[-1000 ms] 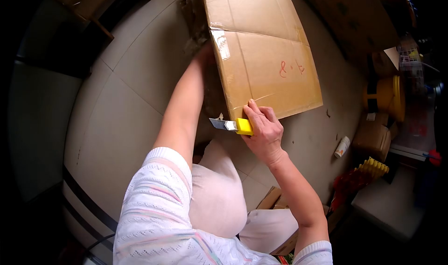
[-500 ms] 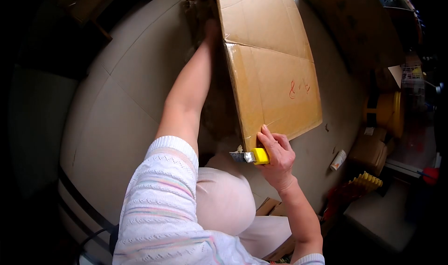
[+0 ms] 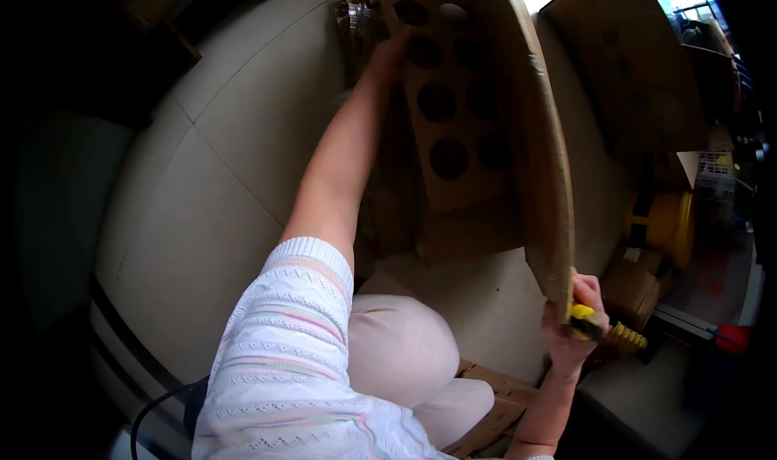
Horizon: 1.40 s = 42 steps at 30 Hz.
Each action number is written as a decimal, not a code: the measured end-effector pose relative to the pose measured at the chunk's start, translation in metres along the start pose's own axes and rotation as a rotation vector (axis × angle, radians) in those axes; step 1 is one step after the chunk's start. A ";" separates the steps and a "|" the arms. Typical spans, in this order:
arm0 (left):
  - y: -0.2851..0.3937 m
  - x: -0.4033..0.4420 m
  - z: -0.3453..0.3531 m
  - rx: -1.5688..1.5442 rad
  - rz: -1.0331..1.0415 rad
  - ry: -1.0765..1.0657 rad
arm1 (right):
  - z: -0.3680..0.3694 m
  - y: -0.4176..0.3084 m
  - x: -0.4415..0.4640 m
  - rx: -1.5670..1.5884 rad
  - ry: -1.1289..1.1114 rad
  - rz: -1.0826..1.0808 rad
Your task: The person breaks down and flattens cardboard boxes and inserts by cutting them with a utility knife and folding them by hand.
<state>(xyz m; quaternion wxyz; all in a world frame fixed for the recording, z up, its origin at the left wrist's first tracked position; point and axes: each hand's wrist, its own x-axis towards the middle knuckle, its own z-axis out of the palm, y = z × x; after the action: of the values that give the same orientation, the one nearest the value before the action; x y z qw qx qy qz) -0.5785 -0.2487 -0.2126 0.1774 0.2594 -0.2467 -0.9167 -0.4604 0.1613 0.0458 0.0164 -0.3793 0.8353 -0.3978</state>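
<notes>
My right hand point(image 3: 573, 318) is closed round the near end of a large cardboard flap point(image 3: 550, 176), which stands nearly on edge. The same hand holds a yellow box cutter point(image 3: 584, 321), its blade hard to make out. Left of the flap, a cardboard sheet with several round holes point(image 3: 465, 186) shows in shadow. My left hand point(image 3: 392, 55) reaches far forward to the left edge of that sheet. Its fingers are dark and partly hidden, so their grip cannot be made out.
More folded cardboard point(image 3: 494, 391) lies by my knees. On the right are a standing cardboard panel point(image 3: 623, 63), a yellow round container point(image 3: 664, 221) and a small brown box point(image 3: 627, 286). A dark wooden piece of furniture point(image 3: 174, 39) stands at the upper left, on the tiled floor point(image 3: 190, 193).
My right hand has swung the cardboard flap up and to the right, still with the cutter. The sheet with round holes has come into view. My left hand has shifted slightly right.
</notes>
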 end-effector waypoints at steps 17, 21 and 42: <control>-0.040 0.033 -0.041 0.552 0.229 0.052 | 0.096 0.009 -0.020 -0.219 -0.088 -0.180; -0.036 -0.010 -0.031 0.370 0.208 -0.030 | 0.127 0.027 -0.038 -0.200 -0.116 -0.126; -0.043 -0.094 -0.034 0.487 0.155 0.252 | 0.182 0.070 -0.055 -0.287 -0.502 0.052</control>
<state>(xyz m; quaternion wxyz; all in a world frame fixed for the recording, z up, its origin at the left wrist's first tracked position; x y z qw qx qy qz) -0.4927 -0.1836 -0.2247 0.2089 0.3864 -0.4547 -0.7747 -0.4050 0.1062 -0.1410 0.1792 -0.4427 0.8623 -0.1686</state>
